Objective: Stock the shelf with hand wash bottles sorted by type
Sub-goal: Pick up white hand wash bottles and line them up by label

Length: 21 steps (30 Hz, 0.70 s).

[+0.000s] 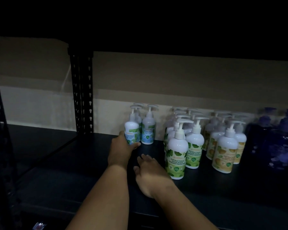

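Two hands reach onto the dark shelf (223,188). Left hand (121,151) grips a mint bottle (132,130), its twin (148,131) just beyond. Right hand (150,174) rests with fingers relaxed and holds nothing, green-label bottles (177,156) just beside it.

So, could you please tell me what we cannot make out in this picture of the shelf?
- Head view: rear green-label bottles, hidden behind the front ones; their count is unclear.
- Dark blue bottles, lost in shadow and cut by the right edge.
- Left hand's fingertips, hidden behind the mint bottle it holds.
- Small label print, too blurred.
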### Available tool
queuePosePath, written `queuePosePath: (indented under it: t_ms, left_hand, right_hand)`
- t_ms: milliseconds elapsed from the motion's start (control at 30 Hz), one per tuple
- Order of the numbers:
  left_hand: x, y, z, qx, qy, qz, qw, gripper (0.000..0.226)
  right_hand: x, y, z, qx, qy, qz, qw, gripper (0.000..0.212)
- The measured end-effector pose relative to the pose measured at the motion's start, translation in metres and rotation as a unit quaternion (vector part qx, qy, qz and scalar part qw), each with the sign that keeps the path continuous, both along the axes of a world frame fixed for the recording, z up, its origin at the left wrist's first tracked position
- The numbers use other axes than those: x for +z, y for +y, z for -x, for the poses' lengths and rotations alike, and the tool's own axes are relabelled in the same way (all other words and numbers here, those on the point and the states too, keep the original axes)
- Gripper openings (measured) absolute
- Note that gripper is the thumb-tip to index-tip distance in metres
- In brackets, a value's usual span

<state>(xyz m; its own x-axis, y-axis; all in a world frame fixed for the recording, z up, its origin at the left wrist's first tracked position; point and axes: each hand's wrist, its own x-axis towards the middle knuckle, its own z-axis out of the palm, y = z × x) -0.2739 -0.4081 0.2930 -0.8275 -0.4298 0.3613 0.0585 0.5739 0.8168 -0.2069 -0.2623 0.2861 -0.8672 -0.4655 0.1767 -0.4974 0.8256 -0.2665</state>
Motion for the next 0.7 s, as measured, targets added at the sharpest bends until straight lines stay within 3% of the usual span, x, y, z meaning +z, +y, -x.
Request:
queuePosePath:
  t_ms: [200, 700]
  left_hand:
    - [-0.0013, 0.0020, -0.0008, 0.014, 0.001, 0.022, 1.000, 0.063]
    - [-0.0017, -0.0035, -0.0026, -0.015, 0.034, -0.026, 0.999, 0.065]
  right_hand:
    - [0.0007, 0.0003, -0.0015, -0.003, -0.003, 0.010, 1.000, 0.049]
    - [0.0022, 0.0007, -0.0026, -0.003, -0.009, 0.005, 1.000, 0.048]
